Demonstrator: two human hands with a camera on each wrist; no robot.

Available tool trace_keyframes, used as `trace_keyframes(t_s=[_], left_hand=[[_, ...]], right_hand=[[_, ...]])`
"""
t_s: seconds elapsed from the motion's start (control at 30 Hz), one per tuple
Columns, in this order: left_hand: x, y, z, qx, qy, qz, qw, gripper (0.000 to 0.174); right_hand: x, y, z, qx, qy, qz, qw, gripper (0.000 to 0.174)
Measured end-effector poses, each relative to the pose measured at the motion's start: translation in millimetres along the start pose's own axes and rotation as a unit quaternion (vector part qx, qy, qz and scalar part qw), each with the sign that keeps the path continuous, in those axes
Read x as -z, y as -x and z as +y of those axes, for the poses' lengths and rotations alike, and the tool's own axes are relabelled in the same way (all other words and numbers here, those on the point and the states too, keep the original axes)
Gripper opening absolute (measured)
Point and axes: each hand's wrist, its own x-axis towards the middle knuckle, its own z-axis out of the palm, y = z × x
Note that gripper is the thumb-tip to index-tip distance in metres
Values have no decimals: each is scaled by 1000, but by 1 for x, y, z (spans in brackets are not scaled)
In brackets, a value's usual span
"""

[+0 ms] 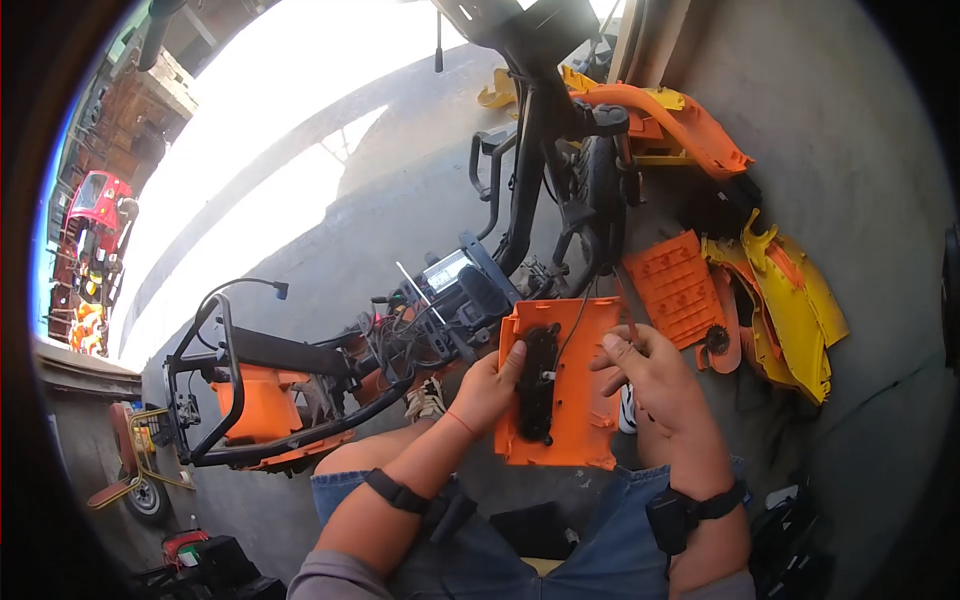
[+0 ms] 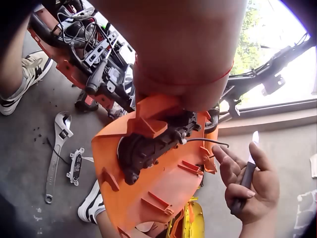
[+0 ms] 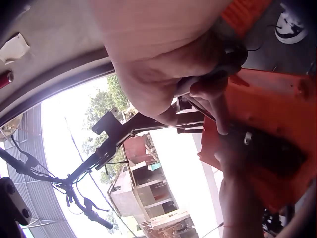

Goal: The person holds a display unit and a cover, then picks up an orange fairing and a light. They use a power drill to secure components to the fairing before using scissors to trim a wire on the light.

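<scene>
Orange plastic panel (image 1: 580, 420), lower centre, head view: left hand (image 1: 488, 388) fingers curl round its left edge, thumb on the black latch unit (image 1: 540, 385), apparently presenting the inner face upward for access. Fingers of the right hand (image 1: 655, 375) wrap a screwdriver (image 2: 246, 183) beside the panel's right edge; stripped scooter frame (image 1: 300, 360) lies beyond.

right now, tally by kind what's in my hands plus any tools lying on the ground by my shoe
orange body panel: 1
screwdriver: 1
adjustable wrench: 1
total: 3
</scene>
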Motion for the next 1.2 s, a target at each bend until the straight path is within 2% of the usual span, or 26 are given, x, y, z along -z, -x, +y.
trace_keyframes(t_s=[0.1,0.3,0.43,0.5,0.53,0.63,0.7,0.8,1.0,1.1,1.2], left_hand=[[0,0,5,39,197,-38,979,61],[0,3,23,75,313,-50,945,57],[7,2,25,70,291,-43,953,57],[7,0,21,56,254,-36,965,57],[8,-1,20,59,254,-35,965,57],[10,-5,14,93,292,-49,951,56],[12,-9,10,124,343,-104,925,56],[9,-7,9,129,390,-113,904,53],[11,-2,14,106,396,-99,907,53],[12,-3,12,118,384,-92,911,50],[10,0,14,107,369,-66,921,52]], right_hand=[[0,-2,2,71,13,44,996,37],[-9,-3,-1,64,22,64,996,30],[-11,-6,9,69,59,53,994,24],[-11,-7,15,95,155,34,983,20],[-13,-6,14,92,154,33,983,20],[-18,2,8,58,192,25,979,19],[-19,5,7,124,293,45,947,19],[-21,11,-1,120,370,45,920,20],[-25,14,1,129,428,-10,895,22],[-28,13,5,152,437,-4,887,21],[-31,16,-1,127,441,-18,888,19]])
